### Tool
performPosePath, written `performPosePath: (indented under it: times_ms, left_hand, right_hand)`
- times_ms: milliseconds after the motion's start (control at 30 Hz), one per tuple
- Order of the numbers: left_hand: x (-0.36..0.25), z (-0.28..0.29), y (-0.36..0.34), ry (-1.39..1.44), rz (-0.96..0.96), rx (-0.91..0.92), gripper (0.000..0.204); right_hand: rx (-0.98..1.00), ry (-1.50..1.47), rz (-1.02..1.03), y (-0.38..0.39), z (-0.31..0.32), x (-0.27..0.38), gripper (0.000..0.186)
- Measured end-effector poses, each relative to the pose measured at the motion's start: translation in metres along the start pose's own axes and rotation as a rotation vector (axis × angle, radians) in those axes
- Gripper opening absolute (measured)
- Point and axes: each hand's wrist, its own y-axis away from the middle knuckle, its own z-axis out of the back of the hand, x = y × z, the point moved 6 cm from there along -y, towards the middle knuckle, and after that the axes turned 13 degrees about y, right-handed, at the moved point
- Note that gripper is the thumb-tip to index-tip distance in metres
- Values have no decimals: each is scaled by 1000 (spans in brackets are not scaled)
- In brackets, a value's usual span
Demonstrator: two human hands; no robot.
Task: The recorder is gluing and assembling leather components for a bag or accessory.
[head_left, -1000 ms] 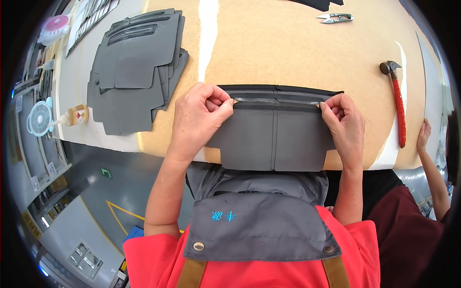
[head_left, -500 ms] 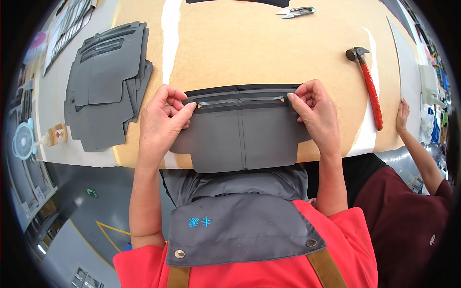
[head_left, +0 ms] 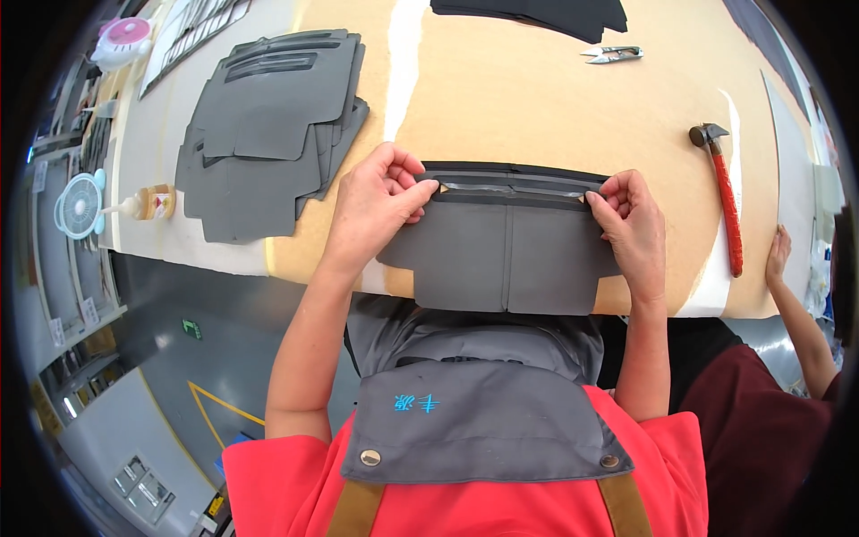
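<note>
A grey, leather-like panel (head_left: 465, 255) with notched lower corners lies at the table's near edge in front of me, its lower part reaching past that edge. Along its dark upper band runs a long narrow slot (head_left: 514, 190) with a shiny strip and small tan corners at its ends. My left hand (head_left: 380, 201) pinches the panel at the slot's left end, thumb on top. At the right end, my right hand (head_left: 631, 219) grips it the same way, fingers curled. What the fingertips hold underneath is hidden.
Left lies a stack of similar grey panels (head_left: 277, 107), with a glue bottle (head_left: 154, 203) and small fan (head_left: 80, 204) beyond it. Thread snips (head_left: 613, 55) and black pieces (head_left: 537, 13) lie at the far side. Right are a red-handled hammer (head_left: 729, 210) and another person's hand (head_left: 778, 255).
The whole view has swung left, so the table's things appear farther right. Both hands keep their pinch at the slot's two ends; the panel looks much the same.
</note>
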Motion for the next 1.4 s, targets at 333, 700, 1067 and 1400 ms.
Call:
performPosePath:
  times_ms: [333,700,1067,1400]
  left_hand:
    - [4,4,-5,20,3,27,20]
    - [14,8,-6,92,-94,45,20]
    - [-5,12,25,306,-19,151,64]
    - [-2,-2,10,421,169,324,56]
  right_hand:
    - [-7,46,39,2,0,6,17]
    - [-145,346,762,-8,-41,106,26]
    - [570,100,366,-21,-68,91,21]
    - [-190,253,896,-4,-35,117,19]
